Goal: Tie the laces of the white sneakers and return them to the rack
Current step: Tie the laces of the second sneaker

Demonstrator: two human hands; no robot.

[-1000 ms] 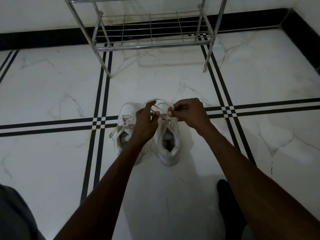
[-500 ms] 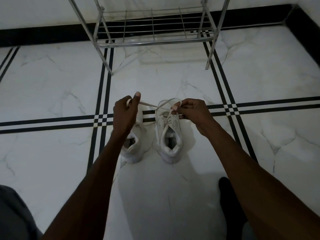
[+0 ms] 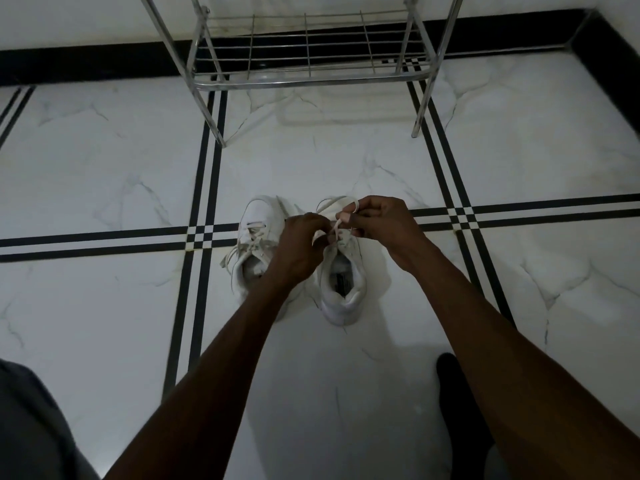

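Note:
Two white sneakers stand side by side on the marble floor, toes pointing away from me. Over the tongue of the right sneaker (image 3: pixel 343 289), my left hand (image 3: pixel 303 242) and my right hand (image 3: pixel 379 221) each pinch a strand of its lace (image 3: pixel 334 202), and a loop arcs up between the fingers. The left sneaker (image 3: pixel 254 233) has loose lace ends hanging down its left side, and my left wrist hides part of it. The metal shoe rack (image 3: pixel 304 79) stands beyond the sneakers against the wall.
The rack's low wire shelf holds nothing, and its legs (image 3: pixel 420 114) stand on the floor ahead. Black double stripes cross the white floor. My dark-socked foot (image 3: pixel 453 396) rests at lower right, and grey cloth (image 3: pixel 31 427) shows at lower left.
My left hand, which had pulled a lace strand out to the left, has come back in to the right sneaker's tongue. My hands are close together again, with a loop between them.

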